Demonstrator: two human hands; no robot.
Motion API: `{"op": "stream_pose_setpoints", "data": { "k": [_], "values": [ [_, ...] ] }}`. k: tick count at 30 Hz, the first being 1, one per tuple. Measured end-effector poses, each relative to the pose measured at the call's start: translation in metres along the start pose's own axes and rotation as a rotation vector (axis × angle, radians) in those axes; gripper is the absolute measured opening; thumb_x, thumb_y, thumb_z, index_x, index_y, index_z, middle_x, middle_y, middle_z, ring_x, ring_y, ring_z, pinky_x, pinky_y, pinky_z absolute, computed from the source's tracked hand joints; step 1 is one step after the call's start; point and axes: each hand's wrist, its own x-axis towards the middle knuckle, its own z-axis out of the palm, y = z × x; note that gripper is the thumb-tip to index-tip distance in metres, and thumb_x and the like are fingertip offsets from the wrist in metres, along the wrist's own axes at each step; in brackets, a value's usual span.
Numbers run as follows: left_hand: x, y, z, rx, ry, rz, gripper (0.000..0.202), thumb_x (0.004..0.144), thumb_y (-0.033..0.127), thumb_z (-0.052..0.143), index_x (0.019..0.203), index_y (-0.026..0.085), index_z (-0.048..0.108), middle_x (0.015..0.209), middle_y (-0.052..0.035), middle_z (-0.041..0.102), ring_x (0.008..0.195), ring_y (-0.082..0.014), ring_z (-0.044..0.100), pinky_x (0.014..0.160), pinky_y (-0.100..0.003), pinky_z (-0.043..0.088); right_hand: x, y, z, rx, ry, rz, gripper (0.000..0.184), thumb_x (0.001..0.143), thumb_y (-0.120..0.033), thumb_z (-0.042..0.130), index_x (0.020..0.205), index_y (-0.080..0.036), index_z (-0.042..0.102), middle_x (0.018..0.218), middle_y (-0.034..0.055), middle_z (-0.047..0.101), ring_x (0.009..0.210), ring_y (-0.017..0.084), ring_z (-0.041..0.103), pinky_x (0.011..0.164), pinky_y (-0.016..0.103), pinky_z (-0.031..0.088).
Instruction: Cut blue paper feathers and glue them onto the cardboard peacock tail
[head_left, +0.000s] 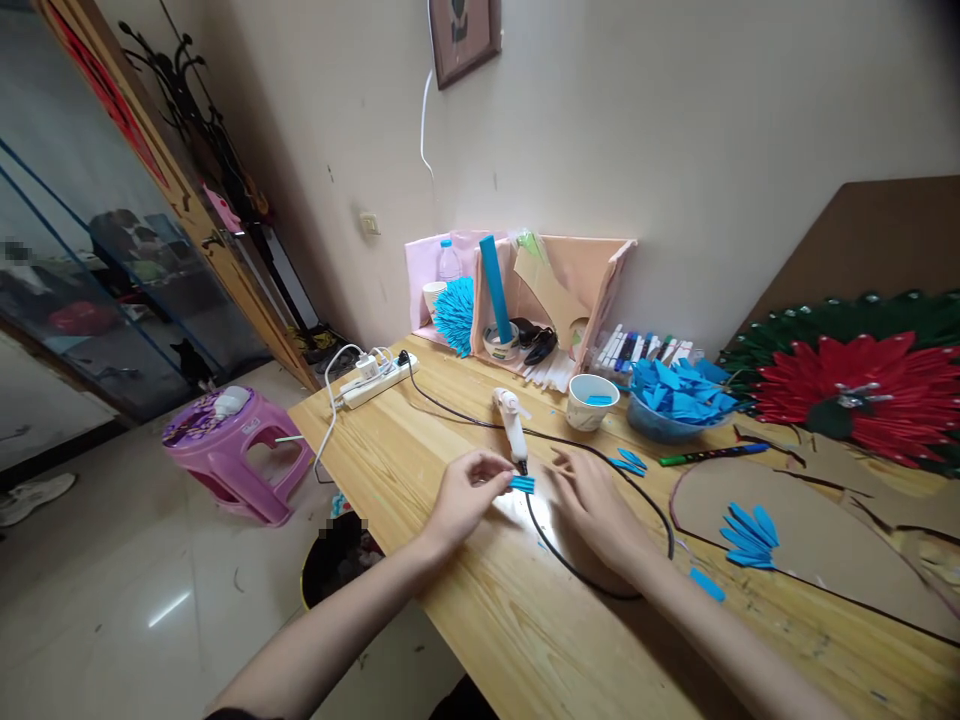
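Observation:
My left hand (466,497) pinches a small folded blue paper piece (522,484) between thumb and fingers, just above the table. My right hand (589,492) is to the right of the paper, apart from it, fingers loosely spread with nothing visible in them. Beyond my hands a white hot glue gun (512,425) points away from me, and its black cord (551,541) loops under my right hand. Several loose blue paper pieces (628,462) lie past my right fingers. A fan of blue paper petals (750,537) rests on a cut cardboard shape (806,520) farther right.
A paper cup (591,415) and a bowl of blue paper pieces (667,425) stand at the back. A power strip (379,382) lies at the far left. Markers (634,350), a pink box shelf (600,270) and a red-and-green paper flower (855,400) are near the wall. A pink stool (262,480) stands left.

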Motion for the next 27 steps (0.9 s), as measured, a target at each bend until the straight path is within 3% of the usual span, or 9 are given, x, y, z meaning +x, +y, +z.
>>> {"op": "stream_pose_setpoints", "data": {
  "k": [4, 8, 11, 14, 18, 27],
  "values": [
    [0.013, -0.005, 0.054, 0.048, -0.154, 0.005, 0.017, 0.069, 0.025, 0.069, 0.078, 0.011, 0.066, 0.075, -0.0067, 0.067, 0.068, -0.0141, 0.063, 0.067, -0.027, 0.051, -0.075, 0.043, -0.052, -0.017, 0.102, -0.010, 0.022, 0.090, -0.034, 0.041, 0.098, -0.022, 0.058, 0.096, 0.0079, 0.063, 0.092, 0.023, 0.058, 0.077, 0.035, 0.046],
    [0.023, -0.011, 0.116, 0.142, -0.365, 0.063, 0.012, 0.073, 0.020, 0.063, 0.079, 0.011, 0.067, 0.073, -0.0051, 0.067, 0.066, -0.0131, 0.062, 0.065, -0.025, 0.050, -0.130, 0.069, -0.093, -0.047, 0.206, 0.150, 0.022, 0.089, -0.035, 0.044, 0.090, -0.023, 0.062, 0.089, 0.0058, 0.065, 0.086, 0.023, 0.060, 0.075, 0.035, 0.047],
    [0.025, -0.014, 0.158, 0.194, -0.492, 0.124, 0.010, 0.074, 0.019, 0.060, 0.079, 0.012, 0.066, 0.072, -0.0044, 0.067, 0.065, -0.0132, 0.063, 0.062, -0.024, 0.050, -0.146, 0.072, -0.110, -0.001, 0.329, 0.315, 0.022, 0.089, -0.036, 0.045, 0.095, -0.023, 0.062, 0.091, 0.0057, 0.066, 0.087, 0.022, 0.061, 0.078, 0.034, 0.047],
    [0.022, -0.018, 0.187, 0.186, -0.521, 0.102, 0.013, 0.077, 0.022, 0.057, 0.083, 0.013, 0.065, 0.072, -0.0045, 0.066, 0.063, -0.0141, 0.065, 0.057, -0.022, 0.049, -0.144, 0.071, -0.118, 0.087, 0.451, 0.434, 0.025, 0.091, -0.036, 0.043, 0.101, -0.021, 0.060, 0.090, 0.0057, 0.065, 0.087, 0.020, 0.061, 0.079, 0.033, 0.047],
    [0.018, -0.027, 0.204, 0.181, -0.504, 0.083, 0.017, 0.079, 0.028, 0.057, 0.086, 0.014, 0.063, 0.078, -0.0056, 0.066, 0.069, -0.0165, 0.067, 0.053, -0.021, 0.047, -0.137, 0.073, -0.123, 0.174, 0.491, 0.492, 0.025, 0.087, -0.035, 0.050, 0.105, -0.019, 0.055, 0.098, 0.0076, 0.063, 0.081, 0.018, 0.061, 0.070, 0.030, 0.050],
    [0.016, -0.029, 0.206, 0.206, -0.561, 0.102, 0.017, 0.078, 0.030, 0.061, 0.084, 0.014, 0.064, 0.077, -0.0026, 0.064, 0.057, -0.0092, 0.057, 0.051, -0.019, 0.043, -0.137, 0.070, -0.124, 0.310, 0.352, 0.366, 0.027, 0.077, -0.021, 0.062, 0.104, -0.021, 0.055, 0.101, 0.0059, 0.063, 0.089, 0.015, 0.065, 0.082, 0.031, 0.055]
  ]
}}
